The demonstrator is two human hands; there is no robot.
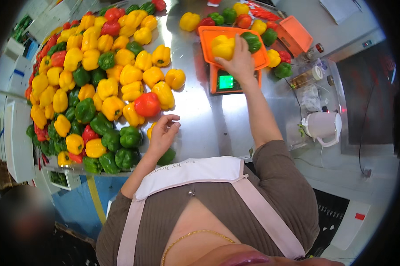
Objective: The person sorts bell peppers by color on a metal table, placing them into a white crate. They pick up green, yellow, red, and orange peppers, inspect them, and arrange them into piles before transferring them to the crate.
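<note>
My right hand (240, 63) has its fingers on a yellow bell pepper (222, 47) in the orange tray (206, 60) of a digital scale (214, 79). A green bell pepper (252, 42) lies in the same tray, just right of my fingers. The scale's display glows green. Over the table's near part, my left hand (164, 133) holds nothing, its fingers loosely curled. Behind it a yellow pepper (150, 131) is partly hidden, and a green pepper (166, 156) lies near my forearm. A red pepper (147, 104) rests at the edge of the large pile.
Yellow, green and red peppers (90, 60) cover the left of the metal table (200, 123). More peppers (190, 22) lie around the scale. An orange container (294, 35), jars (307, 77) and a light pitcher (323, 125) are on the right. A blurred person (27, 212) is at lower left.
</note>
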